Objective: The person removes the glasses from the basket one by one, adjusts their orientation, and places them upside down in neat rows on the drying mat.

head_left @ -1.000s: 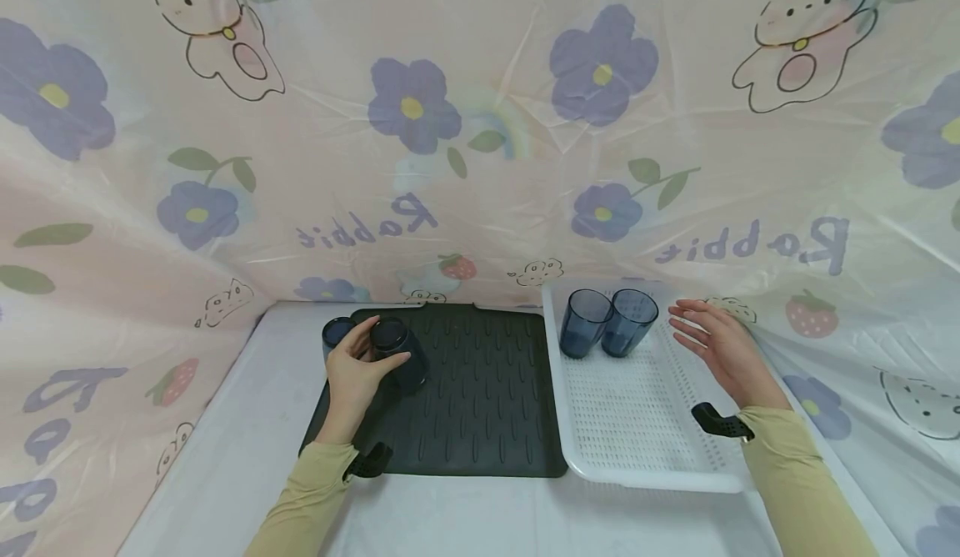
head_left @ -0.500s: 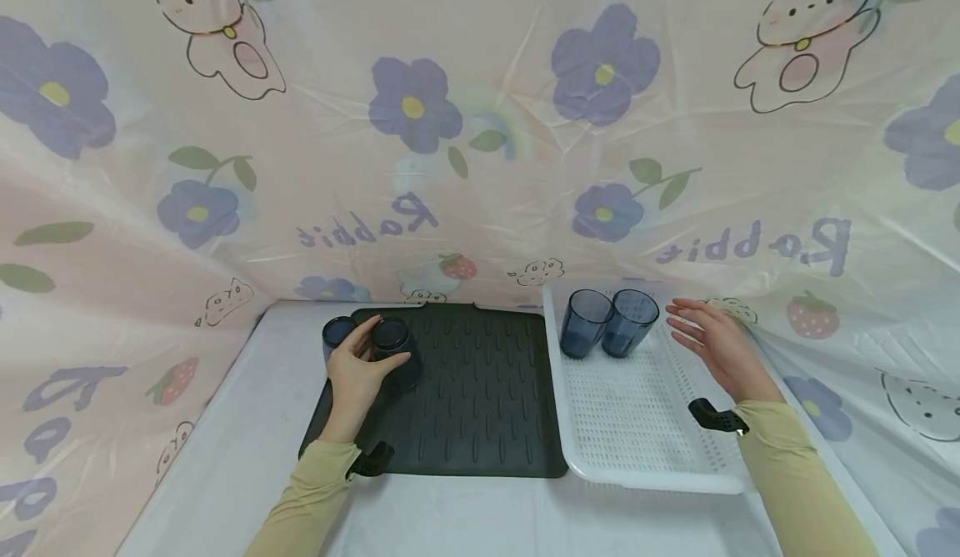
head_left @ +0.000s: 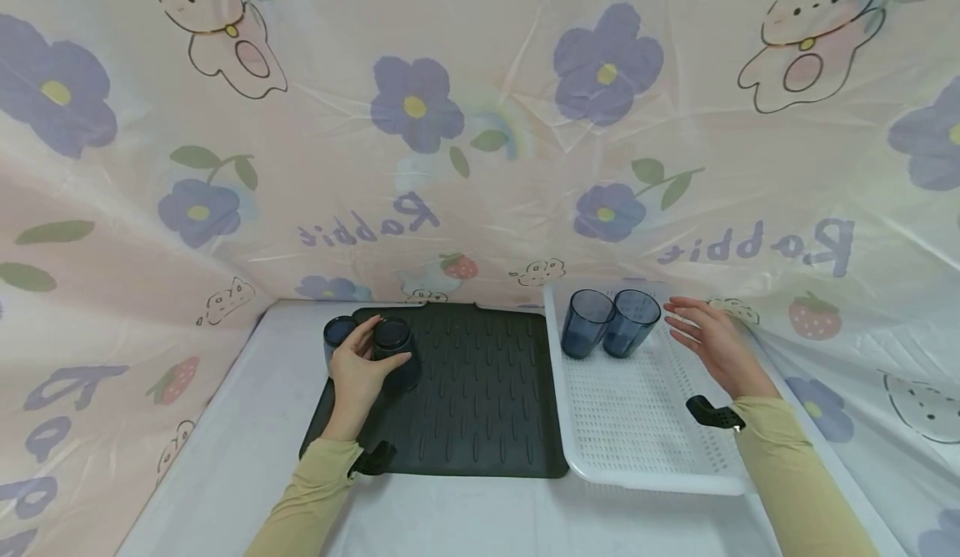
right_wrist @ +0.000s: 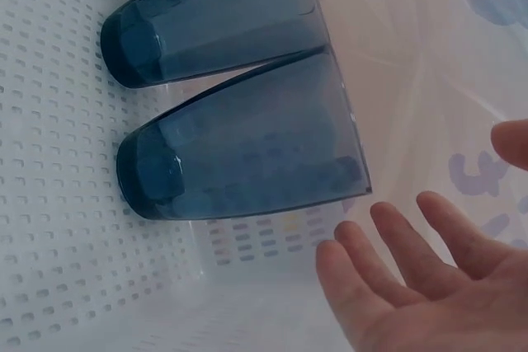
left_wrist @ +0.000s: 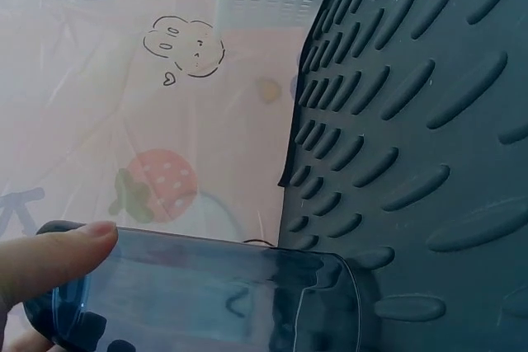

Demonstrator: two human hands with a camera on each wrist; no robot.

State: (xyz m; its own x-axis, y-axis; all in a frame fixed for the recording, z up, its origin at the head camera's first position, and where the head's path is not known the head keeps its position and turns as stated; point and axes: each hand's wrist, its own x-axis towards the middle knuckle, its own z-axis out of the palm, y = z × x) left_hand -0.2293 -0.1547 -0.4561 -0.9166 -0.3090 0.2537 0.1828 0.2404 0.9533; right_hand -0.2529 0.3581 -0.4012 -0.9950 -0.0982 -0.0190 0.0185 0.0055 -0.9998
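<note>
Where holes dot tray (head_left: 637, 424): two cups (head_left: 609, 323).

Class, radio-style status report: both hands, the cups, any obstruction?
Left hand grips upturned blue cup on dark mat. Right hand open beside two upright cups in white tray, not touching. Second upturned cup close alongside.

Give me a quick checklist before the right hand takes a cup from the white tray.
1. Right hand free and open: ok, fingers straight, holding nothing.
2. Two upright blue cups in the white tray at its far end: ok.
3. Cups apart enough to take one alone: not ok, they touch side by side.
4. Left hand steady on the inverted cup on the dark mat: ok, it grips it.
5. Free space on the mat: ok.
6. Cups dry inside: cannot tell.
</note>
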